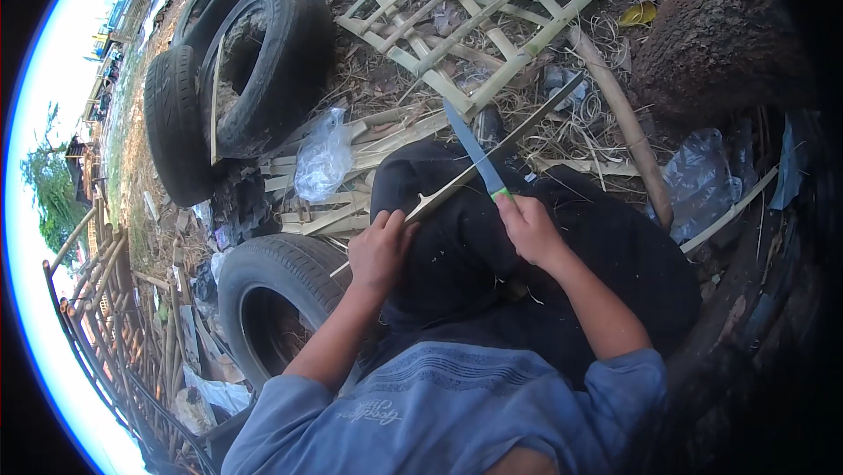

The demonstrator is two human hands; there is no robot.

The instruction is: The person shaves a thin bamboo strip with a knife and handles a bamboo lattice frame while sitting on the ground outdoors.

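Observation:
My left hand [380,251] is closed around the lower part of a long bamboo strip [515,137], which slants up to the right across my dark trousers. A pale, curled sliver [425,199] stands up from the strip just beyond my left fingers. In my right hand [528,227] is a knife [471,147] with a green handle, gripped with its blade pointing up and to the left. The blade crosses the strip, and I cannot tell whether it touches it. My fingers cover most of the handle.
A woven bamboo lattice [475,20] lies ahead, beside a thick stick [617,115] and a tree trunk [720,45]. Old tyres [303,62] stand at the left, with another tyre [241,277] nearer me. Split bamboo [386,143], a clear plastic bag [323,154] and shavings litter the ground.

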